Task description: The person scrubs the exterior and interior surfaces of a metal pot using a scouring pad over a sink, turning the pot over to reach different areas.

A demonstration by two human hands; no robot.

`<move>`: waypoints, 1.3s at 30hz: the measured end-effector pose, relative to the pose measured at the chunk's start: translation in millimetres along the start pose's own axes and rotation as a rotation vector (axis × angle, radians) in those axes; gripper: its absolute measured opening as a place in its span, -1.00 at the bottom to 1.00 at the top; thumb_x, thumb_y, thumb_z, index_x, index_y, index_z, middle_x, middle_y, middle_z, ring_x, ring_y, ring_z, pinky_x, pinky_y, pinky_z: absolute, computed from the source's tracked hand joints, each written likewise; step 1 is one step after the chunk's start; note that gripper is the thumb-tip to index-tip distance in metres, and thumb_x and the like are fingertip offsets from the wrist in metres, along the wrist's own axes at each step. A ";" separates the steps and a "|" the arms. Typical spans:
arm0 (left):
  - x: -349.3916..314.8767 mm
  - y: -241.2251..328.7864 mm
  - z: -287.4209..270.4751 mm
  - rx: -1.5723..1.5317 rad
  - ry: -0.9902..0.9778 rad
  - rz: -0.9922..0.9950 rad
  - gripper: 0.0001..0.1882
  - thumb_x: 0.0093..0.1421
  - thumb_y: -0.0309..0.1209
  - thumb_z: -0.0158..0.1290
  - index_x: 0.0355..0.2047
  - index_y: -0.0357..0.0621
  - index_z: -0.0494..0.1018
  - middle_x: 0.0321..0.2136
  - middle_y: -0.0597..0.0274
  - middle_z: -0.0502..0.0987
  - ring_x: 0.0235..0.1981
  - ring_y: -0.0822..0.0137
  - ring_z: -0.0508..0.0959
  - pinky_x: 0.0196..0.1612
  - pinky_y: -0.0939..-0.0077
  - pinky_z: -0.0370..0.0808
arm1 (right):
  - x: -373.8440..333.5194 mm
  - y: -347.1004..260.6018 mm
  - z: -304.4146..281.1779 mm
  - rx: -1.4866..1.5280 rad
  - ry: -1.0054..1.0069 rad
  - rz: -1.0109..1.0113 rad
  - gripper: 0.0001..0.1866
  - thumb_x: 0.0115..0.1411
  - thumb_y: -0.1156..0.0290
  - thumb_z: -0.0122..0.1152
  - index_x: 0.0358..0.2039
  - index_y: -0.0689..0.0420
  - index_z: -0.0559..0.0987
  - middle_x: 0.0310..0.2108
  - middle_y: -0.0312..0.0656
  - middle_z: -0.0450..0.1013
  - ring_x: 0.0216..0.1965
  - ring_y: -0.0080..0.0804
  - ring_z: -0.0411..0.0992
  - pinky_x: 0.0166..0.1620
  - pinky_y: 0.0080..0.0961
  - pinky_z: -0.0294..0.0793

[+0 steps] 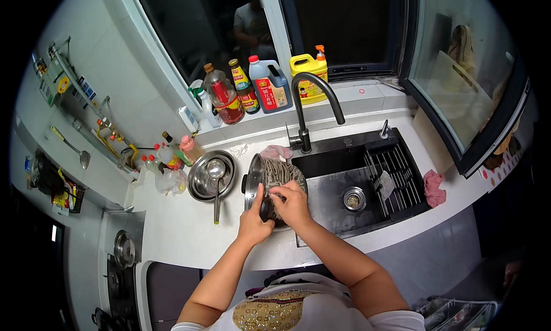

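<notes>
A metal pot (255,171) with black side handles stands between the steel bowl and the sink, its rim over the sink's left edge. Grey-brown, streaky strands or residue (281,173) cover what shows of its inside; I cannot tell which. My left hand (255,223) grips the pot's near side by the black handle, index finger stretched along the rim. Over the pot, my right hand (294,205) is closed in a pinch near my left fingertips. Whatever it pinches is too small to make out.
Left of the pot, a ladle (217,176) lies in a steel bowl (195,185). To the right is a black sink (327,207) with a tall faucet (304,113) and a drying rack (396,182). A pink cloth (434,189) lies beside it. Bottles (270,90) line the sill; an open window (465,90) juts in.
</notes>
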State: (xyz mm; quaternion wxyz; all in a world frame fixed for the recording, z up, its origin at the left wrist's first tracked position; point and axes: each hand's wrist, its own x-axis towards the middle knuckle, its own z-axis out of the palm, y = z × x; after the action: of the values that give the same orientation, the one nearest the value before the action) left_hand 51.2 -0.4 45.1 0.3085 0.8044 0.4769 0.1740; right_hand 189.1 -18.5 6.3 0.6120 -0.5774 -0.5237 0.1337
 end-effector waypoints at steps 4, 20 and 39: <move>4.0 0.5 -0.8 -0.019 -0.002 -0.035 0.07 -0.21 -0.47 0.05 0.35 0.18 -0.16 -0.49 -0.20 0.53 -0.40 -0.22 0.54 -0.26 0.14 0.47 | 12.1 -2.3 -1.7 -0.188 -0.086 -0.008 -0.83 -0.07 0.53 0.30 -0.39 0.15 0.64 -0.42 -0.07 0.40 -0.36 -0.11 0.43 -0.27 -0.31 0.44; 0.3 0.8 2.5 -0.067 0.042 -0.041 0.05 -0.21 -0.46 0.04 0.35 0.16 -0.14 -0.41 -0.20 0.56 -0.34 -0.19 0.56 -0.19 0.16 0.48 | 16.5 -2.0 -11.0 0.010 -0.032 -0.046 -0.81 -0.09 0.50 0.35 -0.38 0.12 0.66 -0.48 -0.11 0.42 -0.40 -0.21 0.44 -0.34 -0.39 0.44; -0.5 -9.1 -0.8 -0.134 0.102 -0.091 0.05 -0.24 -0.51 0.07 0.35 0.05 -0.07 -0.42 0.05 0.57 -0.46 0.24 0.56 -0.27 0.51 0.48 | -11.1 6.1 -3.0 -0.057 -0.017 -0.057 -0.89 -0.03 0.51 0.30 -0.42 0.16 0.65 -0.46 -0.12 0.43 -0.43 -0.23 0.46 -0.38 -0.41 0.44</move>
State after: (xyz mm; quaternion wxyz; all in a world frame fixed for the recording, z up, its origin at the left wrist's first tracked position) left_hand 44.5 2.6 39.7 0.3448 0.7496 0.5152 0.2321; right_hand 189.6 -26.9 -3.6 0.5942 -0.5784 -0.5488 0.1061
